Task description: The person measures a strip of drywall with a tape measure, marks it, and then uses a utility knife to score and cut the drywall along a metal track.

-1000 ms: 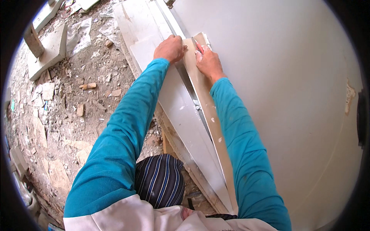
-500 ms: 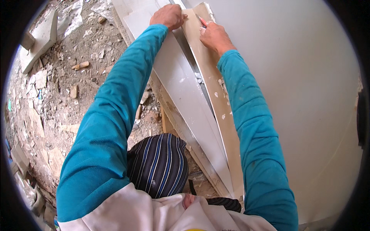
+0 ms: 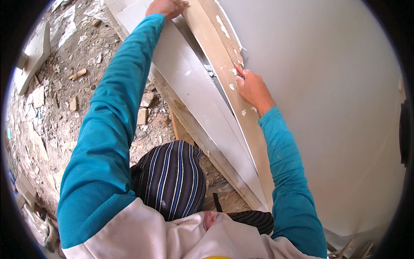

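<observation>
My right hand [image 3: 255, 90] is closed around a small red utility knife [image 3: 239, 69], its tip down at the right edge of a long tan strip of plasterboard [image 3: 224, 64]. Along that edge, beside a large pale grey board [image 3: 319, 86], the paper is torn and white crumbs of plaster cling. At the top of the picture my left hand [image 3: 166, 7] is closed at the strip's left edge, with the fingertips partly hidden. Below it lies a long white board [image 3: 189, 77], parted from the strip by a narrow dark gap.
Rubble-strewn ground [image 3: 60, 108] stretches out on the left, with broken plaster and wood bits. A pale slab [image 3: 34, 56] leans at the far left. My knee in striped cloth [image 3: 170, 177] is close to the boards' lower end.
My right hand has drawn the knife down the strip's right edge toward me, and the torn edge shows above it. My left hand stays at the strip's far end; the view has shifted.
</observation>
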`<state>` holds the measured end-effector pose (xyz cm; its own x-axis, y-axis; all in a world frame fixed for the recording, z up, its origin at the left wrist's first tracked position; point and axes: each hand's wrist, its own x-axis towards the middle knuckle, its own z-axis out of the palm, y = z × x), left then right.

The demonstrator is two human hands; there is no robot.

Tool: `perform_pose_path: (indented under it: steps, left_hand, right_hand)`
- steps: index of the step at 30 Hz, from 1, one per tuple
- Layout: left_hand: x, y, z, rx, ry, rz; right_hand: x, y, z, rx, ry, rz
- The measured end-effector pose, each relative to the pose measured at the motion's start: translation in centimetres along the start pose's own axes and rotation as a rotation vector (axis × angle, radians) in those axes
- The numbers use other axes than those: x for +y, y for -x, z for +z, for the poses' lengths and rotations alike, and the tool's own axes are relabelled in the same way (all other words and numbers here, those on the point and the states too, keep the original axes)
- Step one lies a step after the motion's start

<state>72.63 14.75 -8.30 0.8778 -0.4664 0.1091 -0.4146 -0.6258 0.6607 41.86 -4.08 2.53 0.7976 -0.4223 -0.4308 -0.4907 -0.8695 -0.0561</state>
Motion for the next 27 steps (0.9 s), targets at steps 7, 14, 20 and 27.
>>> perform_pose_path:
  steps: [7,14,20,27]
  left_hand:
    - [-0.3,-0.9,1.4,-0.043,-0.154,-0.062]
    - [-0.3,-1.0,1.4,-0.065,-0.133,-0.110]
    - [-0.5,-1.4,1.5,-0.128,-0.083,-0.132]
    - [-2.5,-2.4,2.3,-0.153,0.013,-0.016]
  right_hand:
    - [1.8,1.3,1.0,0.067,-0.020,-0.049]
    - [3.0,2.7,0.7,0.058,-0.025,-0.048]
    - [6.0,2.6,2.5,0.026,0.023,-0.011]
    - [12.3,13.7,1.5,-0.023,-0.312,0.160]
